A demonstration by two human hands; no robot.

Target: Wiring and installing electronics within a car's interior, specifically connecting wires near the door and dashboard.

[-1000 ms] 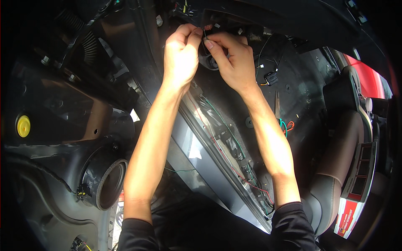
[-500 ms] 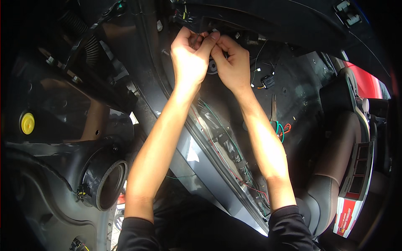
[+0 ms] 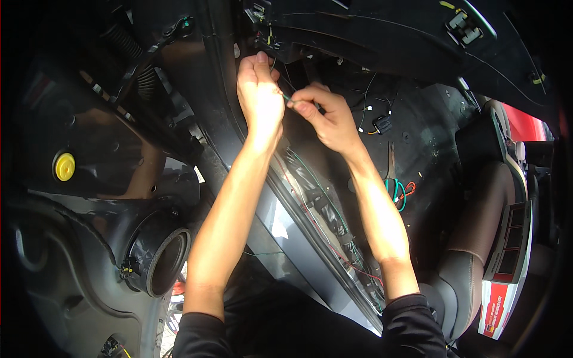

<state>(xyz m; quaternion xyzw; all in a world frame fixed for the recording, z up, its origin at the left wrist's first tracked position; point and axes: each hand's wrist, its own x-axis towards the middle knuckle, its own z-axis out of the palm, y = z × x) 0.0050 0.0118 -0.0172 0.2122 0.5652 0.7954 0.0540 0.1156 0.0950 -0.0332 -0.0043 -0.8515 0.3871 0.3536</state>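
Note:
My right hand (image 3: 328, 119) pinches a thin green wire (image 3: 286, 97) between thumb and fingertips; its end looks like bare copper and points toward my left wrist. A little higher and to the left, my left hand (image 3: 260, 95) is closed with the thumb up. A thin wire (image 3: 273, 64) shows at its fingers, though the grip itself is partly hidden. Both hands are under the edge of a dark dashboard panel (image 3: 358, 36), over a car footwell. Red and green wires (image 3: 322, 197) run along the open door sill below my arms.
Scissors (image 3: 391, 173) with green and orange handles lie on the footwell floor, near a black connector (image 3: 381, 123) with wires. On the left, the open door holds a round speaker (image 3: 170, 262) and a yellow plug (image 3: 64, 167). A brown seat (image 3: 480, 221) with a red-and-white box (image 3: 498, 304) stands right.
The hands, together at the fingertips before, have come apart. My right hand moved down with the green wire, now visible. My left hand turned thumb up. The whole view shifted slightly.

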